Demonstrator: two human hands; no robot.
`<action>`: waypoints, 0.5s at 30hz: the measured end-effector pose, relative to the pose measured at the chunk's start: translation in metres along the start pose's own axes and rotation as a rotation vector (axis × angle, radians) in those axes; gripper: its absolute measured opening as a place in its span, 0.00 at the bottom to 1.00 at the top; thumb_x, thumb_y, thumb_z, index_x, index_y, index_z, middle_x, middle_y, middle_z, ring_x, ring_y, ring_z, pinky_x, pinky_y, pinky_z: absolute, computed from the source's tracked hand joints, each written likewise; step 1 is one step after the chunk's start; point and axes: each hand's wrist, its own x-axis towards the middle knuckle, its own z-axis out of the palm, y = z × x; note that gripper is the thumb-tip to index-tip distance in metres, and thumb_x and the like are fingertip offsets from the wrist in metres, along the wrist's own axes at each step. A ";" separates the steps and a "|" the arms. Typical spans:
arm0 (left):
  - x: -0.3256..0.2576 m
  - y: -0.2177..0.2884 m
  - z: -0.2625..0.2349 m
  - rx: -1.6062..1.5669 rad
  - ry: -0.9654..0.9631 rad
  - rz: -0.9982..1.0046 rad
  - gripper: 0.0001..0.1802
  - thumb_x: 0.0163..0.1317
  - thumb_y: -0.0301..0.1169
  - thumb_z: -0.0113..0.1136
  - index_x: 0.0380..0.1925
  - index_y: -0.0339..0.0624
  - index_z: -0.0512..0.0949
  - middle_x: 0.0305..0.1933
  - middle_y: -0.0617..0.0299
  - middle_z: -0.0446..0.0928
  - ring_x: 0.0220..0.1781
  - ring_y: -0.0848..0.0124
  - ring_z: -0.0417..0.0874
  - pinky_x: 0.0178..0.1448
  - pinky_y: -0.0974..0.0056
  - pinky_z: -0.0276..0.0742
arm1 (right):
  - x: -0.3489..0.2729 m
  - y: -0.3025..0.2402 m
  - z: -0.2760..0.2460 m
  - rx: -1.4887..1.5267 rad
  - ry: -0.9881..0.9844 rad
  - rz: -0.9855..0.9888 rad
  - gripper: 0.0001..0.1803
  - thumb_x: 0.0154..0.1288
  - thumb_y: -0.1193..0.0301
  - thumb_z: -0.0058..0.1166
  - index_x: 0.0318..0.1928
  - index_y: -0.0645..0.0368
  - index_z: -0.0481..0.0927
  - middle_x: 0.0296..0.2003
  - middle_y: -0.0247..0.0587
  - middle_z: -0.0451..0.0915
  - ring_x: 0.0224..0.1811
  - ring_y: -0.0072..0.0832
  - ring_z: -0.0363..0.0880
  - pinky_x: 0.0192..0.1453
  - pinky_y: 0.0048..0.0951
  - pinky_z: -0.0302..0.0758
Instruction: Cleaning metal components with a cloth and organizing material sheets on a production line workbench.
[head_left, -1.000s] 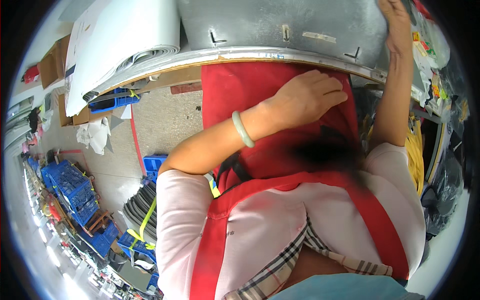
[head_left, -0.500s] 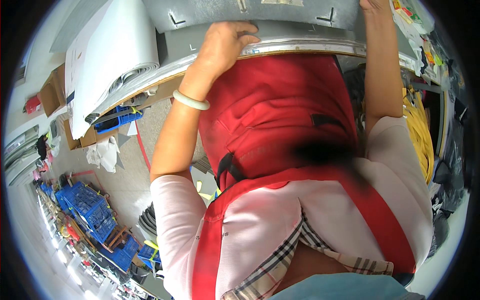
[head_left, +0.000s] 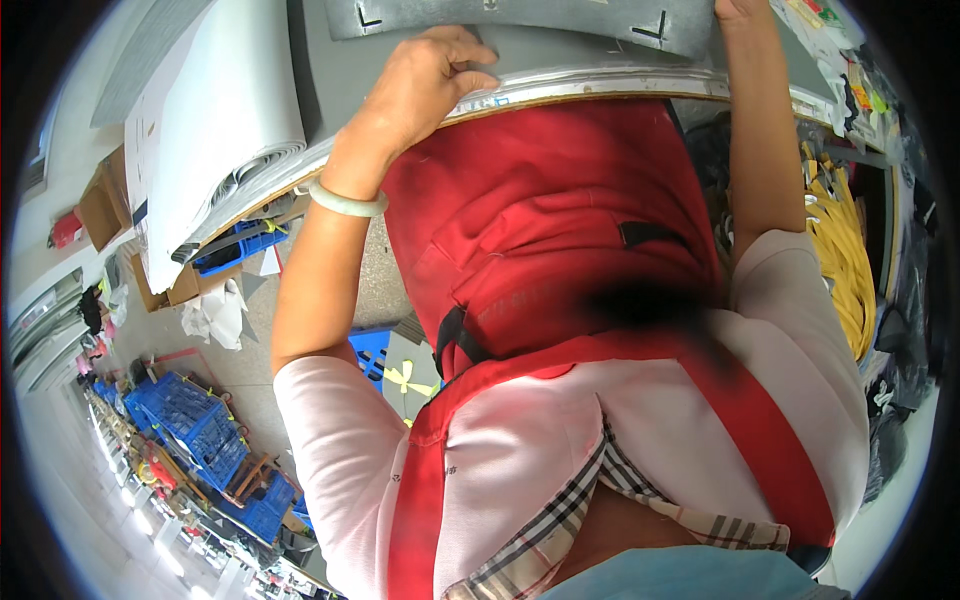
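Note:
My left hand rests at the near edge of the work table, just below a grey plate with black corner marks. Its fingers are bent, with a gap between them and the thumb, and nothing shows in the grip. Under the plate lies a smooth dark grey surface. At the top edge of the picture, beside the plate's right end, is my right hand. It is mostly cut off, so its fingers and anything in them are hidden.
A thick roll of white sheet lies on the table's left side. Blue crates and cardboard boxes stand on the left. Yellow strips hang at the right below the table, near dark plastic bags.
The grey plate has shifted away from the table's near edge, baring more dark surface. My left hand has moved left and slightly farther away. The right hand stays near the top edge.

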 end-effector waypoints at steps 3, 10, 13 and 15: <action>0.000 -0.002 -0.005 0.026 -0.048 -0.052 0.11 0.64 0.27 0.71 0.45 0.37 0.87 0.48 0.57 0.84 0.42 0.66 0.86 0.50 0.64 0.83 | -0.002 0.000 0.005 -0.019 0.080 0.021 0.09 0.79 0.65 0.57 0.52 0.53 0.80 0.42 0.29 0.85 0.42 0.19 0.85 0.47 0.23 0.82; 0.006 -0.004 -0.011 0.056 -0.111 -0.060 0.09 0.64 0.27 0.70 0.43 0.36 0.88 0.47 0.59 0.84 0.42 0.68 0.85 0.50 0.65 0.82 | -0.003 0.001 0.009 -0.020 0.154 0.042 0.11 0.79 0.64 0.56 0.53 0.54 0.79 0.43 0.30 0.85 0.42 0.19 0.85 0.48 0.24 0.82; 0.005 -0.006 -0.009 -0.005 -0.022 -0.020 0.10 0.60 0.24 0.70 0.42 0.36 0.87 0.42 0.52 0.84 0.41 0.53 0.86 0.47 0.58 0.81 | 0.002 -0.003 -0.001 0.026 -0.018 -0.001 0.11 0.78 0.63 0.57 0.54 0.54 0.79 0.43 0.31 0.85 0.42 0.20 0.85 0.48 0.25 0.82; 0.001 0.001 -0.010 -0.013 -0.039 -0.079 0.10 0.61 0.23 0.70 0.43 0.35 0.87 0.43 0.52 0.84 0.41 0.53 0.87 0.48 0.59 0.82 | 0.003 -0.017 0.006 1.169 0.152 0.685 0.11 0.78 0.63 0.58 0.53 0.54 0.80 0.43 0.30 0.85 0.42 0.20 0.85 0.48 0.25 0.82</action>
